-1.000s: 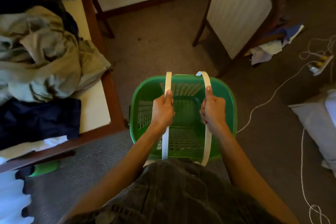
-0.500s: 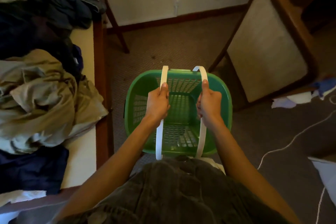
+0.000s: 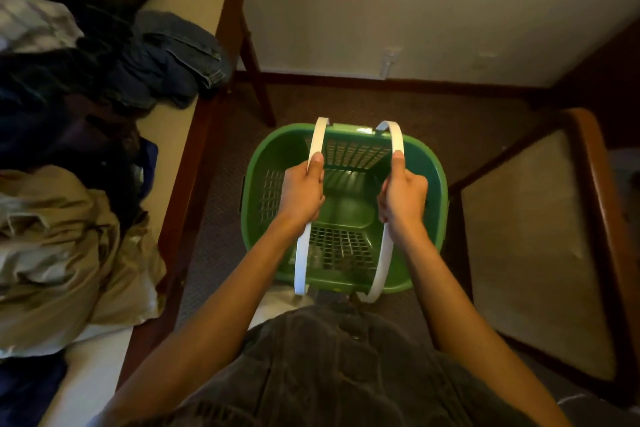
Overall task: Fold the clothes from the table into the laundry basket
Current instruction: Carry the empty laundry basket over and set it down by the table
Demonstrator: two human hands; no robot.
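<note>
A green laundry basket (image 3: 266, 156) with two white handles hangs in front of me above the carpet, nothing inside it. My left hand (image 3: 302, 191) is closed around the left handle (image 3: 318, 139). My right hand (image 3: 403, 193) grips the right handle (image 3: 396, 137). On the wood-edged table (image 3: 194, 135) at the left lies a heap of clothes: a beige garment (image 3: 59, 246) in front, blue jeans (image 3: 173, 55) behind, dark pieces between them.
A wood-framed cream panel (image 3: 540, 246) stands close on the right of the basket. The wall and dark baseboard (image 3: 415, 81) lie just beyond it. A table leg (image 3: 256, 80) stands on the brown carpet at the basket's far left.
The view has swung forward and left with the basket carried along the table's side. The wall is nearer, and the cables and pillow on the right have left the view. Both grips are unchanged.
</note>
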